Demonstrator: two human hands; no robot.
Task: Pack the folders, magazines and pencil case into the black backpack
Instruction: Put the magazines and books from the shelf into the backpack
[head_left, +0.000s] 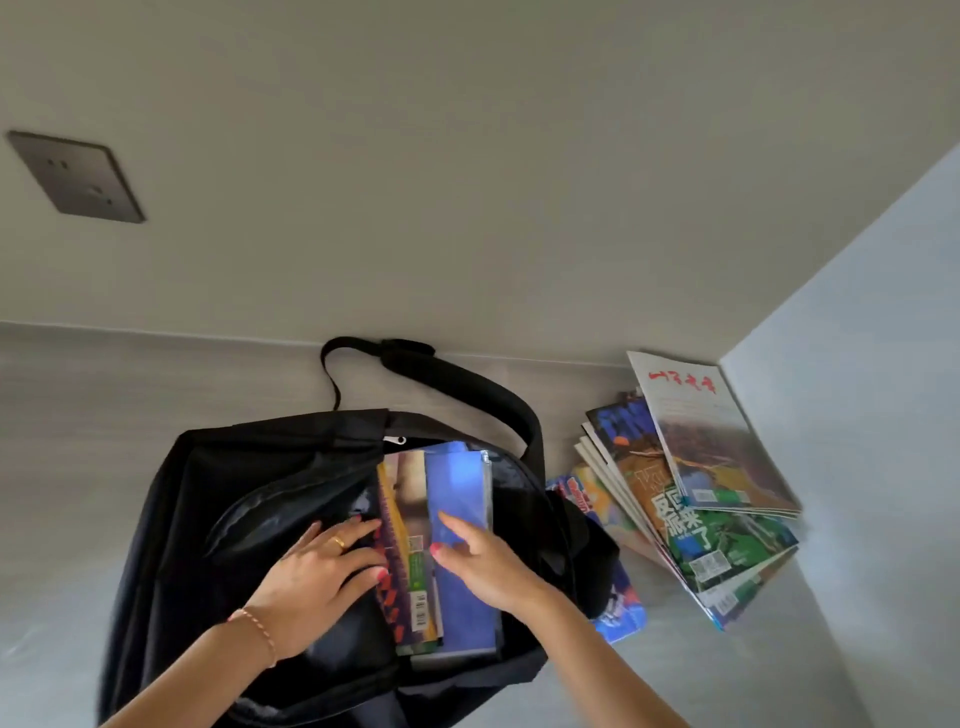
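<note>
Looking down from the head view, the black backpack (249, 519) lies on its back on a pale grey surface, its main opening gaping toward the right so that flat things can slide in edge first. The left hand (317, 577) rests with straight, spread fingers on the bag's front panel, fingertips at the lip of the opening, probably pressing the fabric aside to keep the mouth wide. The right hand (478, 561) is relaxed and holds nothing, its fingers lying lightly on a blue folder (460, 519) that stands in the opening, likely nudging it level with its neighbours. Just beside that folder, toward the left hand, sits a magazine (410, 566) with a yellow and green spine and a barcode, also inside the bag. The backpack is soft matte cloth, and its shoulder strap (467, 379) arches up behind it. A fanned stack of magazines (691, 499) waits outside, near the bag's right side in the corner, so packing looks partway done. No pencil case can be made out.
</note>
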